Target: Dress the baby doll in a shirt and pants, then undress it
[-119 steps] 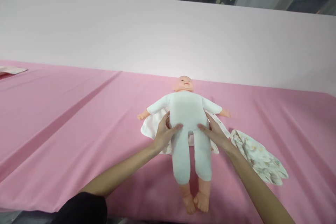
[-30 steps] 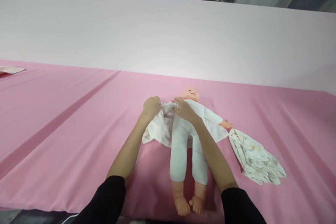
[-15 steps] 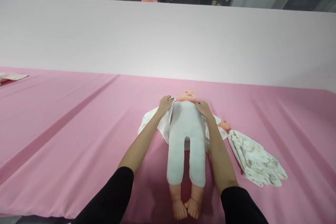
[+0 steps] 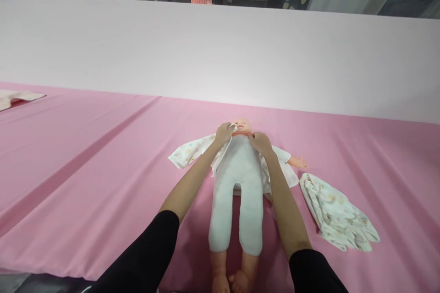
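A baby doll with a white cloth body lies on its back, feet towards me. Under and beside it is a white printed baby shirt, one sleeve spread out to the left. My left hand is closed on the shirt's edge, pinching it up beside the doll's neck. At the doll's other shoulder my right hand is closed, its fingertips just below the neck; the fingers' far side is hidden. The doll's right-side arm stretches outward, its small hand bare over the shirt.
A folded printed cloth garment lies to the right of the doll. The pink sheet has long creases. Another light cloth lies at the far left. A white wall panel closes off the back.
The doll has shifted a little left and towards me, its legs further apart. My left hand has moved slightly right with the shirt edge, and the left sleeve is spread out longer.
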`<state>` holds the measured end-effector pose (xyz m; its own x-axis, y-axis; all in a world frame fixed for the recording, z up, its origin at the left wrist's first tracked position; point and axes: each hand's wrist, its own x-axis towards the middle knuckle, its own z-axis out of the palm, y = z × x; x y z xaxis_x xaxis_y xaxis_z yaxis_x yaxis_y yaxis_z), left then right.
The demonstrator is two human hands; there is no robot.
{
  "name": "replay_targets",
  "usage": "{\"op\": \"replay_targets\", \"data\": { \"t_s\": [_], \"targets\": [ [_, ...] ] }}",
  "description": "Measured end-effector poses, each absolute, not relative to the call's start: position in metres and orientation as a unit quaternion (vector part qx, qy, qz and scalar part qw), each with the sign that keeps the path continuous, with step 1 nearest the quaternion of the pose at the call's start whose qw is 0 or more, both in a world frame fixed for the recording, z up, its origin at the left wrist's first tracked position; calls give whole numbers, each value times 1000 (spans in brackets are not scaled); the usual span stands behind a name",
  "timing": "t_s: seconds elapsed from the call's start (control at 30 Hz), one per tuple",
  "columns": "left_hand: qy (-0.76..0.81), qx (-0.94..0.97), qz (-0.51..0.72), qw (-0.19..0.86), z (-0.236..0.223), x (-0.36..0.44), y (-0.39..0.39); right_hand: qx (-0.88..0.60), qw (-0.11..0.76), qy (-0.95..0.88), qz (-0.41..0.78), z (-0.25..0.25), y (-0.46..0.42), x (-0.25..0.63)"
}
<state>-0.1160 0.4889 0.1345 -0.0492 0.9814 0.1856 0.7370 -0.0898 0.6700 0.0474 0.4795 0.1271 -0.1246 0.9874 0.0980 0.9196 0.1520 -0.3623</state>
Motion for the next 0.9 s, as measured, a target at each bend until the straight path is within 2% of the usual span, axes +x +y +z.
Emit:
{"op": "replay_targets", "data": {
  "t_s": [0.33,0.67,0.9],
  "targets": [
    [733,637,181,156,122,-156,481,-643,126,-748,108,126,483,52],
    [695,650,273,140,147,-103,460,-646,103,-751,88,129,478,45],
    [656,746,106,44,172,-73,405,-649,116,-745,101,128,480,44]
  ]
}}
